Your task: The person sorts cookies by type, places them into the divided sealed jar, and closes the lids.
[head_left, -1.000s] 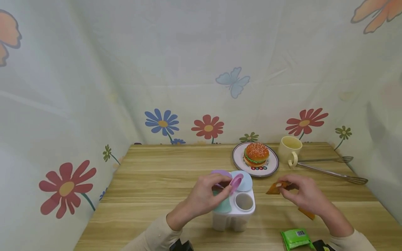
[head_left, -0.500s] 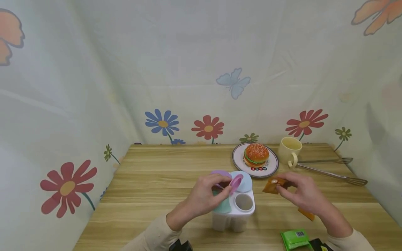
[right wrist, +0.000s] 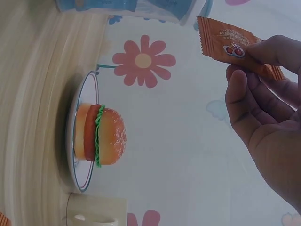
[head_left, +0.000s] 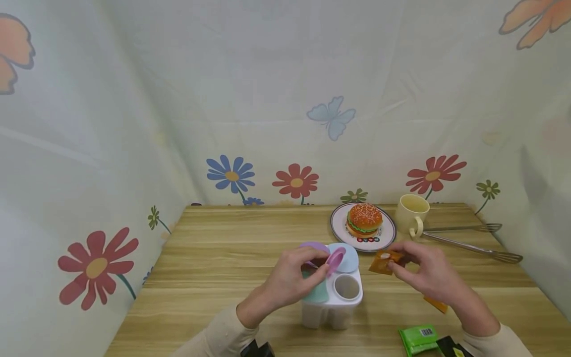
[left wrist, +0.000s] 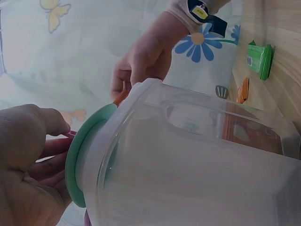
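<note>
My left hand [head_left: 290,278] pinches a small pink lid [head_left: 336,261], held tilted over a clear storage box with a white top [head_left: 353,300]. Purple [head_left: 312,245], blue [head_left: 348,258] and green [head_left: 317,293] lids cover three of its openings; the front right round opening is uncovered. In the left wrist view, an orange-brown packet [left wrist: 254,132] shows through the box's clear wall. To the right of the box, my right hand [head_left: 430,272] pinches an orange snack packet [right wrist: 223,41] between thumb and fingers, raised above the table.
A green packet [head_left: 419,339] and another orange packet [head_left: 435,304] lie near my right forearm. Behind the box stand a plate [head_left: 337,225] with a hamburger [head_left: 365,219], a yellow mug [head_left: 408,210] and two whisks [head_left: 473,247]. Printed curtains [head_left: 267,99] enclose the wooden table [head_left: 232,258].
My right hand has moved slightly left with the orange packet, closer to the box, and the packet's face has turned more into view. My left hand and the pink lid have stayed in place.
</note>
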The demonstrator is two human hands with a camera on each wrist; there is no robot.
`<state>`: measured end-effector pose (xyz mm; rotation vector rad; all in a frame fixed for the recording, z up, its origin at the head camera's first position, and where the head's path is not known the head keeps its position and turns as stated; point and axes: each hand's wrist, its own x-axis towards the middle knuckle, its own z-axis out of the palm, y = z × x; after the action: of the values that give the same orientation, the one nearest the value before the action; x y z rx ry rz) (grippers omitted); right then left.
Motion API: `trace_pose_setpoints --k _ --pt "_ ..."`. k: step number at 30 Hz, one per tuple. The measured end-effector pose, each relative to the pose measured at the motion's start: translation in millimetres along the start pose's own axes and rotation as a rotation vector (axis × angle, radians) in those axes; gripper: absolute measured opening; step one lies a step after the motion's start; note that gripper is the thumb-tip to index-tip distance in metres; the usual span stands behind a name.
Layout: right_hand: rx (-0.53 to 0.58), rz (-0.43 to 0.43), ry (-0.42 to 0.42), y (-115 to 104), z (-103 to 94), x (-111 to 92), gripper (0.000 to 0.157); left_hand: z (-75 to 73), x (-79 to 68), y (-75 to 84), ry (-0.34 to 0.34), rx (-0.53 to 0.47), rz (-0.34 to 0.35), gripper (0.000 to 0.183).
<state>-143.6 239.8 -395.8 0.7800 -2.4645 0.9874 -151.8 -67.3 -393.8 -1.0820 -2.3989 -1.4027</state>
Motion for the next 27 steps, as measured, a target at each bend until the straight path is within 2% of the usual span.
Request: trace_pose_setpoints --k 12,27 --pt "-0.036 -0.090 0.059 -8.1 0.9 3.9 0.034 1.5 0.0 -1.8 0.005 -0.008 0.015 0.019" --pt "0.080 -0.138 0.047 -19.5 7.9 9.2 0.037 2.3 0.0 -1.6 0.011 -0.007 0.015 0.019"
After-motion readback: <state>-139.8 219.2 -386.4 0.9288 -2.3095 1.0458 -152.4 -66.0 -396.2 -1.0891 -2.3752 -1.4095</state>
